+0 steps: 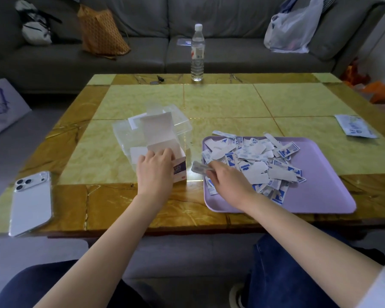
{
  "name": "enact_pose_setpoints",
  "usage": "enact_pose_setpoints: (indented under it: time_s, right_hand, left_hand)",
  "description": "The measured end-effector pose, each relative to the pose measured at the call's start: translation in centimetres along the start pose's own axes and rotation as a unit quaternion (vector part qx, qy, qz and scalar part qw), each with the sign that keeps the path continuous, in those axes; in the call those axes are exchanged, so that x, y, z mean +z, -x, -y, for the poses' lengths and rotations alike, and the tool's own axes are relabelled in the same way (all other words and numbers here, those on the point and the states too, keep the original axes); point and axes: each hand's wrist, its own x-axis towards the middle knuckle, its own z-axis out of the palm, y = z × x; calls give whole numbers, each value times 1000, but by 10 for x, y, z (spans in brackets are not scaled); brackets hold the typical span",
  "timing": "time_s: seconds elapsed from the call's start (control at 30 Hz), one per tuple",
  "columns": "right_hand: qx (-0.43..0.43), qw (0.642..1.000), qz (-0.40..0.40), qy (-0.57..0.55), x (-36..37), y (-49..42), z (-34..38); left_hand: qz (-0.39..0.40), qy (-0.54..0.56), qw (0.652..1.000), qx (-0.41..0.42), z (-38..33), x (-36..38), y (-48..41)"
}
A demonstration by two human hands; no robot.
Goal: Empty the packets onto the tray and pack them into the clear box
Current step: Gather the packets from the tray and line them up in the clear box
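Observation:
A lilac tray [316, 196] lies on the table at the right, heaped with several small blue-and-white packets [253, 161]. Left of it stands an open white cardboard box [165, 150] with a purple label, its flap up. My left hand [156, 170] grips that box at its near side. Behind the cardboard box sits the clear box [178, 123], open at the top. My right hand [225, 176] is over the tray's left edge, fingers closed on a small stack of packets [199, 168] that sticks out towards the cardboard box.
A white phone [31, 201] lies at the table's near left corner. A water bottle [197, 54] stands at the far edge, with keys [157, 80] to its left. A flat blue-and-white pouch [355, 126] lies at the far right. A grey sofa with bags is behind.

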Motion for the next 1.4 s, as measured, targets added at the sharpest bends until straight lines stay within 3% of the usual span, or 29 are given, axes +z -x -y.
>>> enact_pose_setpoints:
  time_s: [0.37,0.63,0.87,1.0,1.13,1.4]
  right_hand:
    - [14,998,10,-65,17,-29,39]
    - [116,957,39,-265,20,-50,66]
    - [209,905,28,-369,22,-71,70]
    - [263,876,19,-403,23,-93,78]
    - [282,831,45,-477,27,-105,86]
    - [320,681,24,-658,12,-121,101]
  left_hand:
    - [-24,-5,999,-44,65,-21,26]
    - [15,-65,992,-103,95,-40,30]
    - [-57,-16,998,-12,83,-33,-2]
    - [22,-16,1000,14,74,-25,-35]
    - [86,-16,996,-22,74,-12,-44]
    - [53,-16,998,1,76,-6,-33]
